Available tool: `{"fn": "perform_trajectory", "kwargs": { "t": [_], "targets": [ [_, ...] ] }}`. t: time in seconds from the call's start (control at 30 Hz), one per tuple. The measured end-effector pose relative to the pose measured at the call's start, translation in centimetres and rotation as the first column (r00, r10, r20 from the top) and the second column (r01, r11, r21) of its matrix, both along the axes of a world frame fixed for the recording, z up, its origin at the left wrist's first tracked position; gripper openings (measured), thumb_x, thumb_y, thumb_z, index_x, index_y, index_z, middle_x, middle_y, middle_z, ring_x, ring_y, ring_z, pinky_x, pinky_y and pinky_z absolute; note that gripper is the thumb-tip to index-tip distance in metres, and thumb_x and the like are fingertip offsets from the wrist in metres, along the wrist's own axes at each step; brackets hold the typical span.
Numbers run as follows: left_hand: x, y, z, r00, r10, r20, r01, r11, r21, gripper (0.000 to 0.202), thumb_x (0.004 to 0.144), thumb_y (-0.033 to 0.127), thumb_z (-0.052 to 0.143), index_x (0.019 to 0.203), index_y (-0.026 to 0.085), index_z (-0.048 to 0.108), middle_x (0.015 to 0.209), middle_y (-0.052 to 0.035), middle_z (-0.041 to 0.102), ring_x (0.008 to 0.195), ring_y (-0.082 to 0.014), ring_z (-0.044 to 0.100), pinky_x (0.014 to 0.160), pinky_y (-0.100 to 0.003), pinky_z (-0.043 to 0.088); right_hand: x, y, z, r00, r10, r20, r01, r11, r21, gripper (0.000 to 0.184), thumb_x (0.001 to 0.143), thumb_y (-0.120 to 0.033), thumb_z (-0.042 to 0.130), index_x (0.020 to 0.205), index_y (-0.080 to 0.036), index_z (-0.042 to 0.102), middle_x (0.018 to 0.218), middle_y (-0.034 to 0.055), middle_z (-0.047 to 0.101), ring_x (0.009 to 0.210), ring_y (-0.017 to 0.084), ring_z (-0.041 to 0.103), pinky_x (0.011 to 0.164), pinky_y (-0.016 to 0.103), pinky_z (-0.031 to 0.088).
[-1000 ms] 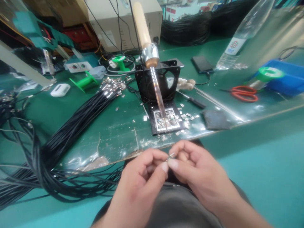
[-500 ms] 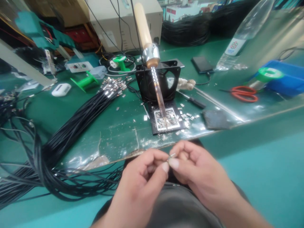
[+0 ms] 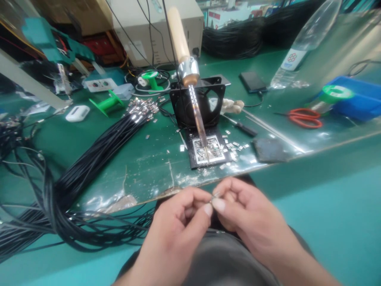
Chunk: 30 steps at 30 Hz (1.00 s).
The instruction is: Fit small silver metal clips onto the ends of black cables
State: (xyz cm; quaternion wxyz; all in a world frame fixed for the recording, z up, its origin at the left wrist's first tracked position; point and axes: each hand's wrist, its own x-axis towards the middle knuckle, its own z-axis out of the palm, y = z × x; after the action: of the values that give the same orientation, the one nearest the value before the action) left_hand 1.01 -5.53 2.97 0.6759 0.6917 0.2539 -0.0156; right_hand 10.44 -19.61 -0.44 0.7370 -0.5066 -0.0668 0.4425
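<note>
My left hand (image 3: 181,226) and my right hand (image 3: 247,214) meet fingertip to fingertip over my lap, just in front of the table edge. Between the pinched thumbs and fingers is a small metal piece (image 3: 214,196), mostly covered and too small to name. Both hands are closed on it. Beyond them a soldering iron (image 3: 195,103) with a wooden handle leans tip down, its tip at a white-rimmed square tray (image 3: 195,153) of small metal bits. A black fan frame (image 3: 218,99) stands behind the iron's shaft.
Loose metal pieces (image 3: 235,147) lie right of the tray. A bundle of black cables (image 3: 98,159) with metal ends runs along the left. To the right are a dark block (image 3: 270,150), red-handled scissors (image 3: 305,118), a solder spool (image 3: 336,93), a blue bin (image 3: 360,105) and a bottle (image 3: 294,59).
Both hands stay together with nearly the same pinch. The metal piece between the fingertips looks slightly turned. Nothing else has visibly moved.
</note>
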Motion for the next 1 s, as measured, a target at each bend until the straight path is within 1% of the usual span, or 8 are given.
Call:
{"fn": "perform_trajectory", "kwargs": {
  "t": [0.13, 0.27, 0.4, 0.5, 0.6, 0.67, 0.8, 1.0],
  "targets": [
    [0.1, 0.1, 0.1, 0.999, -0.010, -0.035, 0.009, 0.999, -0.035, 0.018, 0.098, 0.035, 0.066, 0.096, 0.020, 0.074, 0.071, 0.0027, 0.061, 0.065, -0.0134, 0.050, 0.061, -0.024, 0.042, 0.2, -0.2, -0.1, 1.000, 0.023, -0.019, -0.022, 0.999, 0.044, 0.024, 0.093, -0.038, 0.082, 0.089, -0.020, 0.067, 0.059, -0.0112, 0.036, 0.054, 0.007, 0.026, 0.050, 0.022, 0.021],
    [0.4, 0.4, 0.4, 0.998, -0.019, -0.057, 0.013, 0.995, -0.097, 0.019, 0.098, 0.037, 0.066, 0.093, 0.019, 0.071, 0.067, 0.0047, 0.054, 0.061, -0.0117, 0.043, 0.057, -0.023, 0.037, 0.6, -0.7, -0.4, 1.000, 0.003, -0.020, -0.001, 0.998, 0.063, 0.022, 0.096, -0.039, 0.080, 0.095, -0.020, 0.070, 0.061, -0.0110, 0.032, 0.055, 0.007, 0.023, 0.050, 0.024, 0.020],
    [0.6, 0.6, 0.5, 0.998, -0.026, -0.063, 0.018, 0.991, -0.130, 0.019, 0.097, 0.037, 0.068, 0.093, 0.019, 0.070, 0.066, 0.0054, 0.054, 0.059, -0.0105, 0.038, 0.056, -0.023, 0.035, 1.1, -1.0, -0.6, 1.000, -0.028, 0.006, 0.028, 0.999, 0.042, 0.022, 0.095, -0.040, 0.080, 0.097, -0.022, 0.069, 0.062, -0.0105, 0.032, 0.056, 0.008, 0.024, 0.051, 0.024, 0.019],
    [0.6, 0.7, 0.4, 0.998, -0.016, -0.060, 0.006, 0.988, -0.155, 0.018, 0.097, 0.036, 0.069, 0.094, 0.019, 0.070, 0.067, 0.0056, 0.056, 0.057, -0.0095, 0.037, 0.056, -0.022, 0.035, 1.2, -1.3, -0.6, 0.998, -0.037, 0.048, 0.037, 0.999, -0.016, 0.023, 0.094, -0.041, 0.082, 0.100, -0.023, 0.068, 0.064, -0.0104, 0.033, 0.057, 0.008, 0.026, 0.052, 0.025, 0.020],
    [0.6, 0.7, 0.2, 0.999, -0.003, -0.053, -0.006, 0.984, -0.175, 0.018, 0.097, 0.035, 0.069, 0.093, 0.019, 0.072, 0.067, 0.0055, 0.056, 0.056, -0.0087, 0.036, 0.055, -0.022, 0.034, 1.0, -1.4, -0.6, 0.994, -0.020, 0.111, 0.030, 0.996, -0.087, 0.027, 0.092, -0.042, 0.084, 0.101, -0.023, 0.068, 0.064, -0.0105, 0.034, 0.058, 0.009, 0.026, 0.054, 0.026, 0.021],
    [0.6, 0.7, 0.1, 0.999, 0.001, -0.051, -0.010, 0.983, -0.182, 0.018, 0.097, 0.035, 0.069, 0.093, 0.018, 0.073, 0.066, 0.0054, 0.055, 0.056, -0.0087, 0.036, 0.055, -0.022, 0.034, 0.8, -1.3, -0.5, 0.992, 0.007, 0.128, 0.008, 0.994, -0.112, 0.027, 0.091, -0.043, 0.083, 0.100, -0.022, 0.068, 0.065, -0.0105, 0.032, 0.059, 0.009, 0.025, 0.054, 0.027, 0.021],
    [0.6, 0.6, 0.1, 0.999, 0.000, -0.050, -0.009, 0.982, -0.188, 0.018, 0.097, 0.035, 0.069, 0.092, 0.018, 0.072, 0.067, 0.0049, 0.056, 0.057, -0.0090, 0.037, 0.055, -0.021, 0.034, 0.6, -0.8, -0.5, 0.994, 0.039, 0.105, -0.029, 0.995, -0.091, 0.025, 0.092, -0.041, 0.082, 0.098, -0.022, 0.068, 0.065, -0.0106, 0.030, 0.059, 0.010, 0.024, 0.055, 0.026, 0.022],
    [0.6, 0.5, 0.3, 0.999, -0.016, -0.046, 0.009, 0.987, -0.161, 0.017, 0.097, 0.034, 0.067, 0.091, 0.018, 0.069, 0.068, 0.0044, 0.056, 0.062, -0.0106, 0.041, 0.057, -0.022, 0.035, 0.4, -0.2, -0.4, 0.996, 0.031, 0.080, -0.026, 0.997, -0.068, 0.023, 0.090, -0.038, 0.083, 0.096, -0.022, 0.068, 0.064, -0.0109, 0.032, 0.058, 0.009, 0.026, 0.054, 0.025, 0.022]
  ]
}}
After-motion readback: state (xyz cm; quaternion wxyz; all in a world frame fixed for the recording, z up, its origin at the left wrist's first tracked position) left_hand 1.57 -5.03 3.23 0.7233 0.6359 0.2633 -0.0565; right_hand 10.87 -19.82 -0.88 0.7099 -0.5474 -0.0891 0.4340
